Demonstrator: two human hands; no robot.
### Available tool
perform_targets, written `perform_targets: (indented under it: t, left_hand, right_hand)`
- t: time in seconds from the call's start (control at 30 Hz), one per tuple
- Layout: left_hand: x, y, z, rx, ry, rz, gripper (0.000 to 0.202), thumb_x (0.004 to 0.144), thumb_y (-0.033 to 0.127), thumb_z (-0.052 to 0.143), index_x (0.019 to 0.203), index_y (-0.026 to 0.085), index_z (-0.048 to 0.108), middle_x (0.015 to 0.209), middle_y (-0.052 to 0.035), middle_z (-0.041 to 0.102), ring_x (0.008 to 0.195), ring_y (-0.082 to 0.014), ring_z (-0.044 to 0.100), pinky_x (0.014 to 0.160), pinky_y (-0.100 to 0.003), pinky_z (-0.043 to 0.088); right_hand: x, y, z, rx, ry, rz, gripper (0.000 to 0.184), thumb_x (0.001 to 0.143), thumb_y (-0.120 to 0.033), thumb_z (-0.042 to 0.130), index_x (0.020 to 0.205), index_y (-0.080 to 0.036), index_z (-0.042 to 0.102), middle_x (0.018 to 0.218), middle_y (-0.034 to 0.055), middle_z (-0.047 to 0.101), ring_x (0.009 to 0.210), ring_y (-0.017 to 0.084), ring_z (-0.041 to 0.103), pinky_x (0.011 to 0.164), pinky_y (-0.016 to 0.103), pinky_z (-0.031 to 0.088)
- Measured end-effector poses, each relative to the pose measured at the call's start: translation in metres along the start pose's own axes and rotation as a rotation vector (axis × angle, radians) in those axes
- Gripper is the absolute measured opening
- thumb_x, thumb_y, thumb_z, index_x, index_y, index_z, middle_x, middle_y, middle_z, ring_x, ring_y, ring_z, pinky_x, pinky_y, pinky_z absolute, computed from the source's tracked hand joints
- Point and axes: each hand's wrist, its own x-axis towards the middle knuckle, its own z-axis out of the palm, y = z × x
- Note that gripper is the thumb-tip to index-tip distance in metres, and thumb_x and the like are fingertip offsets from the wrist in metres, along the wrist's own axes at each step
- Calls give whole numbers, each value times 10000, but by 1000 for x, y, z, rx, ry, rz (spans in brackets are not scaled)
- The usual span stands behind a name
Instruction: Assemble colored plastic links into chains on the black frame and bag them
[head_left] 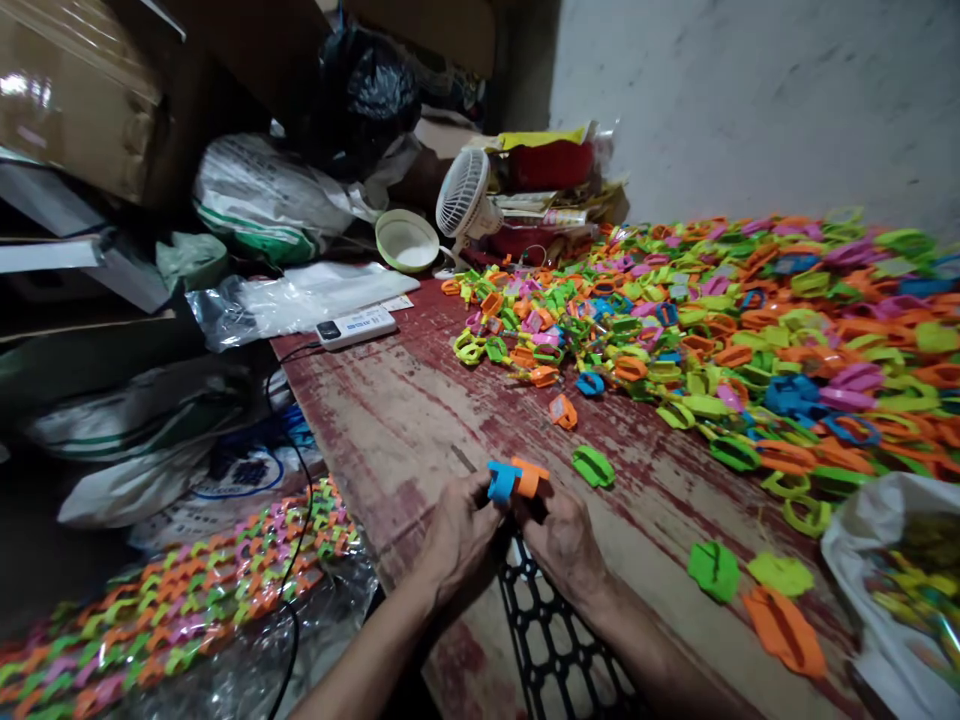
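Observation:
My left hand (459,530) pinches a blue plastic ring-shaped piece (501,482) between thumb and fingers. My right hand (564,540) grips an orange plastic piece (531,476) of the same sort, which touches the blue one side by side. Whether the two are joined, I cannot tell. Below my hands lies a black plastic grid (551,640), its far end partly hidden by them. A green piece (593,466) rests on the table just past my right hand. Closer to the right edge lie another green piece (713,571), a yellow one (781,573) and a larger orange one (784,630).
A big heap of coloured plastic pieces (720,320) covers the table's far right. At the back stand a small fan (463,195) and a bowl (407,242). A power strip (358,327) trails a black cable. A white bag (885,520) sits right; coloured rows (187,590) lie lower left.

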Motion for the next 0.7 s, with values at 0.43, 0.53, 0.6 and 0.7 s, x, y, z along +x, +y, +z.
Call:
perform_targets:
  t: [0.43, 0.53, 0.6, 0.7]
  left_hand:
    - [-21, 5, -15, 525, 77, 127, 298, 946, 310, 457, 952, 202, 735, 607, 7, 626, 542, -161, 570, 532, -234, 390]
    - [-21, 5, -14, 506, 61, 110, 295, 967, 322, 452, 936, 209, 723, 662, 6, 665, 592, -163, 612, 575, -233, 440]
    - [-21, 4, -13, 479, 71, 89, 295, 976, 337, 444, 968, 209, 710, 721, -3, 694, 649, -172, 644, 637, -243, 485]
    - [-18, -4, -12, 389, 75, 102, 335, 944, 360, 510, 1215, 212, 639, 1043, -63, 741, 906, -215, 700, 820, -295, 549]
  right_hand:
    - [-4, 2, 2, -3, -50, 29, 323, 936, -163, 489, 1180, -234, 688, 1024, 64, 770, 945, 226, 739, 810, 321, 589]
    - [-6, 0, 7, 31, -45, 39, 338, 930, -152, 478, 1176, -245, 690, 1031, 59, 767, 967, 217, 734, 851, 321, 581]
    - [-7, -3, 6, 44, -46, 64, 325, 935, -164, 457, 1136, -233, 702, 996, 68, 765, 943, 219, 733, 845, 324, 580]
    - [1, -6, -14, 133, -202, 86, 302, 916, -184, 463, 1097, -203, 704, 1032, 87, 752, 977, 218, 717, 885, 314, 562]
